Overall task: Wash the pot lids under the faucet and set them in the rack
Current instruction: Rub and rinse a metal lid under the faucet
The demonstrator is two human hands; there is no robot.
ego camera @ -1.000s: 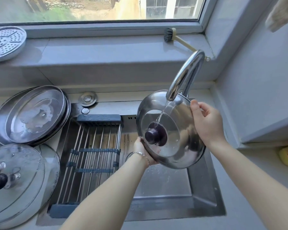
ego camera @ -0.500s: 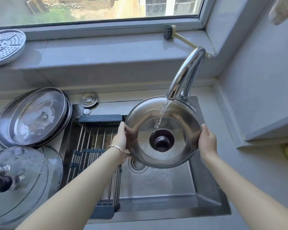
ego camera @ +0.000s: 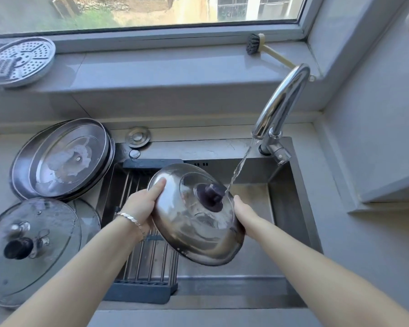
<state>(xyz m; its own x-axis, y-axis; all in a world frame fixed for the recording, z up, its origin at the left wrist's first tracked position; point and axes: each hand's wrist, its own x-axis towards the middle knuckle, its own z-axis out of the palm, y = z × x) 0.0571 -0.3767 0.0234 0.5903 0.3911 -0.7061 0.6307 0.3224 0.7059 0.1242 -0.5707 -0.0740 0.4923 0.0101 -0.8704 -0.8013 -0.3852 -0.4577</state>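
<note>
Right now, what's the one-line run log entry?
rinse | steel lid: tilted, under faucet stream | left hand: grips rim | right hand: holds opposite rim

- Bright daylight comes in through the window [ego camera: 151,10] up top; the outdoor view is partly blown out and smeared.
- Light on the sill [ego camera: 151,74] is soft and even, shadows faint, darkest inside the sink [ego camera: 291,208].
- Glare streaks on the faucet [ego camera: 283,97] and steel lid [ego camera: 194,232].
- Wide-angle bend: window frame and wall edges curve near the corners.
- Forearms [ego camera: 316,267] at the bottom edge look soft and stretched.
</note>
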